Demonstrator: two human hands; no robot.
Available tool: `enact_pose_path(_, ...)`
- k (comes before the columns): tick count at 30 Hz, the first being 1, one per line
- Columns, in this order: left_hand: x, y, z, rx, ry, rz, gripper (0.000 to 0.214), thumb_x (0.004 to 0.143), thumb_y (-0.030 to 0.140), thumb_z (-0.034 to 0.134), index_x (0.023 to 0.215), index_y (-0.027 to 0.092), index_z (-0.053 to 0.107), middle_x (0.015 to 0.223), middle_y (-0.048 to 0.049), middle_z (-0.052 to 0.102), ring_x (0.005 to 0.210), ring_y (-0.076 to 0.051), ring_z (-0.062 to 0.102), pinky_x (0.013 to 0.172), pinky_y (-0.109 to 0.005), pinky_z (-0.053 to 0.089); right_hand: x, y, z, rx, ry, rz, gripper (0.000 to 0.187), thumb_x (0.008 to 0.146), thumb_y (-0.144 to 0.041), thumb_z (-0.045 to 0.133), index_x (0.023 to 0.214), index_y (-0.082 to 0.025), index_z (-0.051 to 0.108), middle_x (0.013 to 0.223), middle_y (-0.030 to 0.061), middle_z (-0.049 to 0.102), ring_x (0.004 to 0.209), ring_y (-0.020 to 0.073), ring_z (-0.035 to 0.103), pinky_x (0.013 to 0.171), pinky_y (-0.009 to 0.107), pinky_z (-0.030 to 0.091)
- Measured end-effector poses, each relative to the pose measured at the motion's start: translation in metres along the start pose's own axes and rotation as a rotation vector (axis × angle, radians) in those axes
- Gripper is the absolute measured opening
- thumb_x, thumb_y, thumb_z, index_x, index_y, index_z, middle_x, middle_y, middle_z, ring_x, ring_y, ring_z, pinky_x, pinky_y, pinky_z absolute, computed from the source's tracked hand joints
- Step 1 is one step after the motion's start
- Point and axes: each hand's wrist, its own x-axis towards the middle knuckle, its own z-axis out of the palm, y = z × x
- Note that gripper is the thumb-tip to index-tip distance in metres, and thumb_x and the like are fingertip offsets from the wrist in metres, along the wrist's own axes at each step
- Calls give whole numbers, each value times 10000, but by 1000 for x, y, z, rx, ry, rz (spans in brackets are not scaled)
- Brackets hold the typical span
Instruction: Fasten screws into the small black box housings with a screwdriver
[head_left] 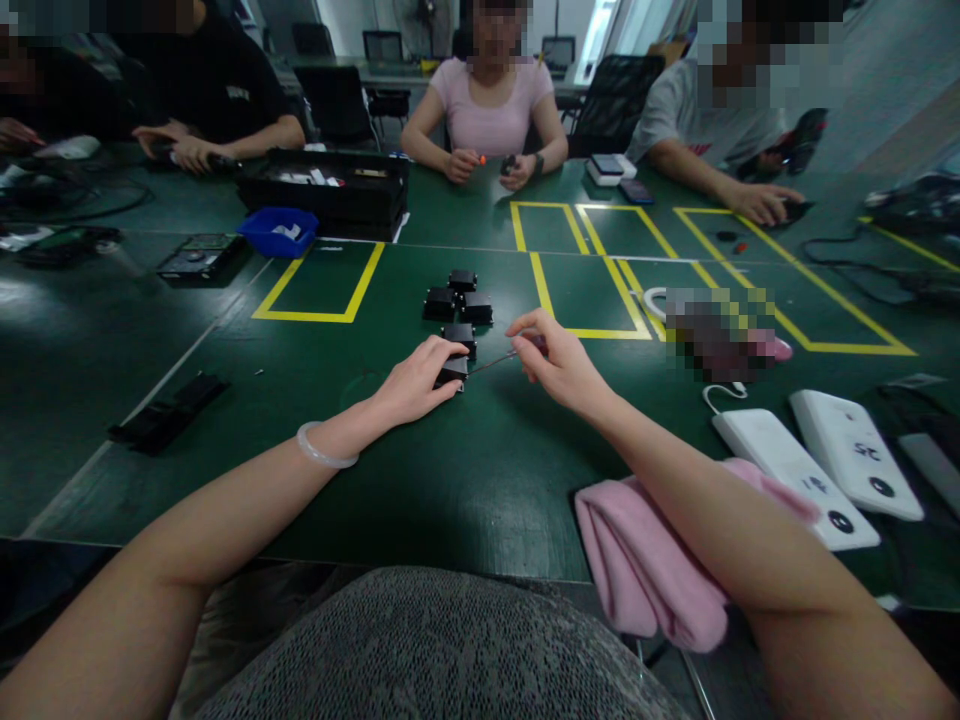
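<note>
My left hand point(421, 380) grips a small black rectangular block point(452, 373) against the green table, thumb on the near side and fingers over the top. In my right hand point(551, 358) is a thin screwdriver point(491, 364), pinched by its dark handle. Its shaft points left, and the tip meets or nearly meets the right side of the held block; I cannot tell which. Just beyond stands another black block point(459, 338), close to my left fingertips. Farther back sit three similar ones: a left block point(440, 303), a right block point(477, 307) and a rear block point(463, 280).
Black plastic parts point(171, 410) lie on the left. A blue bin point(279, 232) stands beside a black tray point(330, 200). Under my right forearm is a pink towel point(637, 560), near two white power banks point(795, 475). Several co-workers sit across the green table point(315, 520).
</note>
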Motion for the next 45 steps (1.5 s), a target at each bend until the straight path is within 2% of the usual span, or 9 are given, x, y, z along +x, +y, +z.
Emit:
enact_pose_path(4,0,0,0,-3,-4,7,430,953,265,594,1375,222,522,1355,-119,565,1293,-317,577,1038,-494,545,0,1,0,-28,9,5,164,1025,-344,545,917,-225,511,651,-52,470,586,118,452,599,282,325)
enact_pose_path(7,0,1,-1,6,-13,-6,438,957,272,586,1385,211,515,1363,-127,559,1284,-323,579,1027,-505,549,0,1,1,-12,6,-3,78,1024,-305,529,1028,-229,512,682,-54,481,596,123,474,609,284,350)
enact_pose_path(11,0,1,-1,7,-19,-12,439,957,272,583,1386,213,514,1367,-125,558,1289,-321,575,1027,-497,549,-1,0,2,13,0,-14,95,1026,-287,508,1101,-233,488,723,-60,490,573,110,487,604,284,377)
enact_pose_path(18,0,2,-2,16,-23,-19,435,961,283,576,1386,221,510,1369,-119,556,1281,-317,579,1006,-488,560,1,0,0,-15,7,26,174,1014,-370,540,924,-226,501,663,-51,506,557,111,474,586,287,354)
enact_pose_path(25,0,3,-3,8,-22,-13,428,961,277,581,1381,238,511,1367,-109,558,1289,-311,578,1013,-480,556,0,-1,1,21,9,16,69,1009,-294,521,1036,-235,502,693,-55,509,571,113,479,596,285,377)
enact_pose_path(32,0,2,-1,9,-20,-16,425,957,267,587,1373,217,518,1353,-119,558,1307,-316,566,1048,-482,535,1,0,1,-8,8,22,174,1017,-367,528,915,-228,501,646,-51,486,557,116,462,583,287,346)
enact_pose_path(35,0,2,-1,8,-21,-14,429,959,271,584,1379,218,514,1359,-120,557,1297,-315,571,1040,-488,539,1,0,2,-3,24,10,77,1012,-301,518,1011,-225,510,670,-55,479,562,120,473,599,291,366)
enact_pose_path(39,0,2,-2,9,-21,-19,434,958,277,586,1382,225,514,1366,-117,557,1282,-314,582,1012,-477,553,0,0,4,18,35,5,118,1007,-273,525,1113,-231,492,714,-60,485,557,115,499,599,287,386)
enact_pose_path(45,0,4,-3,10,-29,-19,433,962,283,577,1384,217,511,1366,-124,558,1279,-319,580,994,-480,561,1,0,1,2,29,32,186,1020,-379,536,920,-223,526,656,-51,499,542,108,463,569,279,341)
